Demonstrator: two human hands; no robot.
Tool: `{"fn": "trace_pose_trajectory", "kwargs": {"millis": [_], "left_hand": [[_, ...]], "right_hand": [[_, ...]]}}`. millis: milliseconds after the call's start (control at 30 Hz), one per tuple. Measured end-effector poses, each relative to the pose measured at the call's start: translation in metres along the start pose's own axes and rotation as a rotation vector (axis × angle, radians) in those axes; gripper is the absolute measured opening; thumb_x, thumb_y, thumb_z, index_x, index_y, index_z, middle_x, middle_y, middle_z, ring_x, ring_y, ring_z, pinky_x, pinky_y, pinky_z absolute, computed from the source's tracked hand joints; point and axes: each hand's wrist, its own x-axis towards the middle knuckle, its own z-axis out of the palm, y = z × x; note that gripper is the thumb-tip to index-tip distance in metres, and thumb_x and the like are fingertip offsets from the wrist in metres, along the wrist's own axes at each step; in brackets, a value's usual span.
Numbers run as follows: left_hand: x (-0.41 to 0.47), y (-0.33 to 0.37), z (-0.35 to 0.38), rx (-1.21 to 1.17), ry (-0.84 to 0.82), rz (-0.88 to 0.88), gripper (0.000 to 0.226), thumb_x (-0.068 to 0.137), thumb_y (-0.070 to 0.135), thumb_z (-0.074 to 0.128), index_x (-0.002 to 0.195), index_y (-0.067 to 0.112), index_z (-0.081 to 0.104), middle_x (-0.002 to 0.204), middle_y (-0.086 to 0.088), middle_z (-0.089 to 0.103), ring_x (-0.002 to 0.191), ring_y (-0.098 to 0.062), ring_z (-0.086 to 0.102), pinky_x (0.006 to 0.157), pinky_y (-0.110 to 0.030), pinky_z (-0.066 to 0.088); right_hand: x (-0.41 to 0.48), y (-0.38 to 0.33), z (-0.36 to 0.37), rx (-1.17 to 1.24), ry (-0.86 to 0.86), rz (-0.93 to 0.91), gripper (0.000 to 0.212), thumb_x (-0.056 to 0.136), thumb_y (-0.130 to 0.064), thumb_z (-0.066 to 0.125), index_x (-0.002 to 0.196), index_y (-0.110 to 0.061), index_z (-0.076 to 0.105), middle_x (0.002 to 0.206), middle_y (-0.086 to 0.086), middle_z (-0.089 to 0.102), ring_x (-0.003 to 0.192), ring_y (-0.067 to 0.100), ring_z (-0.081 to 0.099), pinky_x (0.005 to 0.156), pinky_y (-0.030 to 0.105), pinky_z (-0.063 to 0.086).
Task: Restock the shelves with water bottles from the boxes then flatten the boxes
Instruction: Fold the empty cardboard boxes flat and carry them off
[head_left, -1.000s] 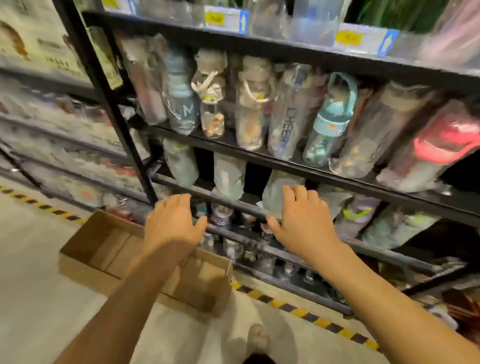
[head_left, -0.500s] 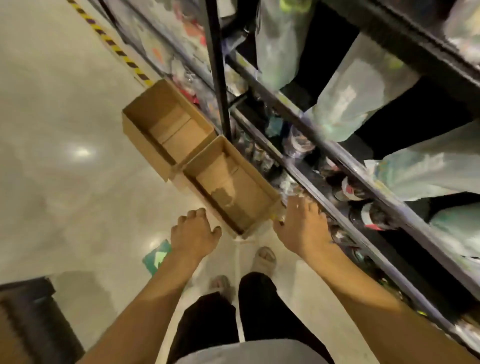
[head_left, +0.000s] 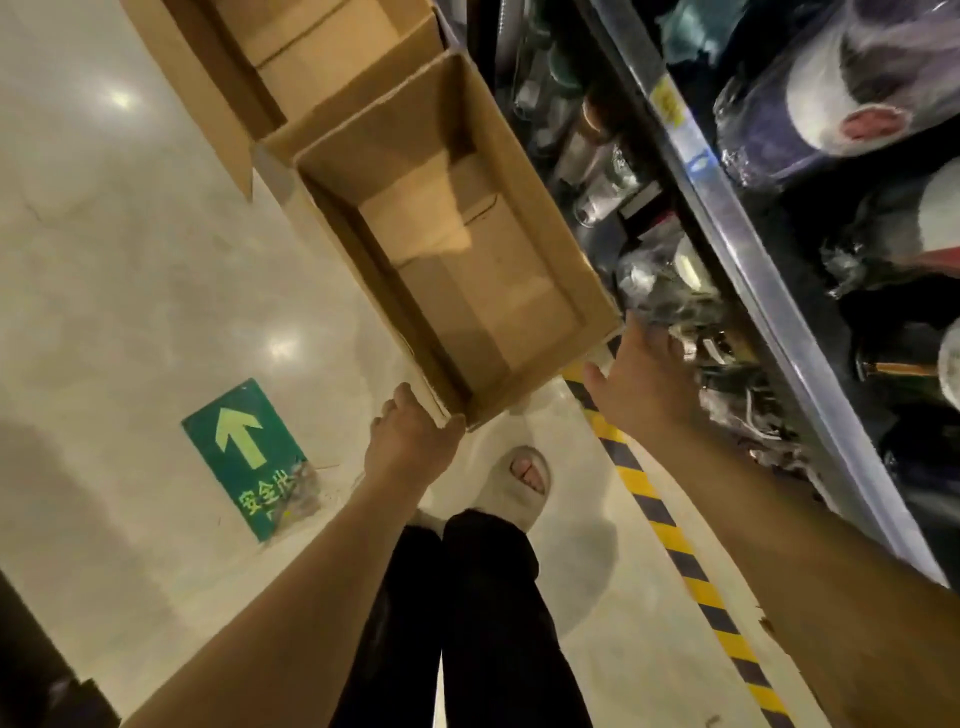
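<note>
Now that I dropped from the shelf (head_left: 727, 218), my left hand (head_left: 413, 447) grips the empty box (head_left: 493, 270) for flattening, my right hand (head_left: 639, 379) spread beside it.

Tally at the shelf front, as I stand beside it.

Open brown cardboard boxes: two, the near box (head_left: 467, 291) and the far box (head_left: 291, 47).
Bare hands: two, the left hand (head_left: 410, 447) and the right hand (head_left: 639, 379).
Two black trouser legs (head_left: 478, 597).
One pale open-toed sandal (head_left: 524, 483) plainly seen; a second is mostly hidden by the legs.
One green rectangular floor sign with a pale arrow (head_left: 244, 457).
One yellow-and-black striped floor line (head_left: 670, 540).
One silver metal shelf rail (head_left: 737, 234), carrying one yellow label (head_left: 667, 101).
Several plastic-wrapped bottles (head_left: 831, 88), too blurred and overlapped for a firm number.
</note>
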Motion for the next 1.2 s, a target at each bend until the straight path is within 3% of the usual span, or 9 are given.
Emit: {"fn": "trace_pose_trajectory", "kwargs": {"millis": [267, 500, 633, 767, 900, 967, 1067, 1133, 1200], "left_hand": [[0.102, -0.016, 0.084, -0.47, -0.04, -0.124, 0.088, 0.095, 0.054, 0.067, 0.16, 0.024, 0.016, 0.16, -0.005, 0.04, 0.139, -0.036, 0.049, 0.112, -0.052, 0.047], [0.128, -0.032, 0.112, -0.889, 0.026, -0.223, 0.057, 0.106, 0.036, 0.055, 0.156, 0.041, 0.029, 0.141, 0.004, 0.056, 0.123, -0.031, 0.059, 0.103, -0.054, 0.054], [0.127, -0.072, 0.114, -1.058, 0.023, -0.342, 0.046, 0.108, 0.037, 0.051, 0.152, 0.044, 0.04, 0.136, 0.006, 0.06, 0.119, -0.029, 0.063, 0.1, -0.054, 0.056], [0.133, -0.1, 0.111, -1.071, 0.065, -0.393, 0.045, 0.106, 0.041, 0.054, 0.151, 0.039, 0.047, 0.131, 0.006, 0.064, 0.121, -0.03, 0.062, 0.108, -0.056, 0.05], [0.136, -0.11, 0.102, -1.086, 0.159, -0.375, 0.028, 0.107, 0.032, 0.055, 0.135, 0.03, 0.062, 0.114, 0.004, 0.069, 0.112, -0.029, 0.066, 0.105, -0.051, 0.054], [0.133, -0.119, 0.093, -1.062, 0.215, -0.349, 0.02, 0.107, 0.029, 0.057, 0.124, 0.026, 0.066, 0.104, 0.002, 0.071, 0.1, -0.026, 0.069, 0.085, -0.039, 0.063], [0.119, -0.132, 0.073, -1.018, 0.257, -0.288, 0.015, 0.108, 0.028, 0.055, 0.118, 0.032, 0.065, 0.093, 0.011, 0.07, 0.085, -0.018, 0.069, 0.05, -0.019, 0.052], [0.103, -0.14, 0.059, -1.027, 0.277, -0.261, 0.012, 0.107, 0.03, 0.055, 0.11, 0.037, 0.063, 0.092, 0.016, 0.069, 0.085, -0.014, 0.069, 0.056, -0.022, 0.056], [0.083, -0.145, 0.042, -1.042, 0.302, -0.25, 0.011, 0.105, 0.034, 0.056, 0.113, 0.039, 0.063, 0.094, 0.02, 0.069, 0.09, -0.012, 0.069, 0.077, -0.029, 0.057]], "right_hand": [[0.12, 0.026, 0.084, 0.357, 0.001, 0.054, 0.097, 0.093, -0.043, 0.071, 0.165, -0.018, 0.011, 0.166, 0.011, 0.028, 0.151, 0.035, 0.03, 0.119, 0.05, 0.032], [0.133, 0.028, 0.131, 0.503, 0.084, 0.063, 0.054, 0.092, -0.036, 0.073, 0.139, -0.015, 0.057, 0.128, 0.005, 0.062, 0.119, 0.03, 0.062, 0.096, 0.032, 0.047], [0.115, 0.03, 0.163, 0.383, -0.04, 0.09, 0.044, 0.1, -0.041, 0.061, 0.136, -0.016, 0.062, 0.128, 0.021, 0.061, 0.12, 0.04, 0.059, 0.102, 0.044, 0.049], [0.094, 0.024, 0.199, 0.393, -0.085, 0.154, 0.043, 0.107, -0.037, 0.049, 0.143, -0.014, 0.059, 0.126, 0.025, 0.051, 0.117, 0.046, 0.055, 0.108, 0.048, 0.045], [0.077, 0.01, 0.215, 0.487, -0.035, 0.167, 0.039, 0.109, -0.031, 0.049, 0.138, -0.009, 0.062, 0.132, 0.022, 0.058, 0.121, 0.041, 0.056, 0.096, 0.033, 0.043], [0.063, 0.004, 0.215, 0.497, -0.001, 0.167, 0.035, 0.108, -0.03, 0.05, 0.134, -0.009, 0.064, 0.128, 0.021, 0.064, 0.117, 0.041, 0.059, 0.083, 0.026, 0.035], [0.036, -0.007, 0.207, 0.544, 0.019, 0.148, 0.034, 0.108, -0.032, 0.051, 0.131, -0.012, 0.063, 0.126, 0.019, 0.065, 0.116, 0.039, 0.06, 0.089, 0.027, 0.036], [0.017, -0.015, 0.196, 0.584, 0.012, 0.147, 0.036, 0.107, -0.033, 0.051, 0.137, -0.014, 0.06, 0.131, 0.017, 0.063, 0.12, 0.036, 0.058, 0.093, 0.028, 0.037], [-0.004, -0.024, 0.176, 0.617, 0.008, 0.155, 0.041, 0.106, -0.034, 0.054, 0.143, -0.016, 0.055, 0.135, 0.015, 0.058, 0.125, 0.033, 0.055, 0.095, 0.028, 0.039]]}}
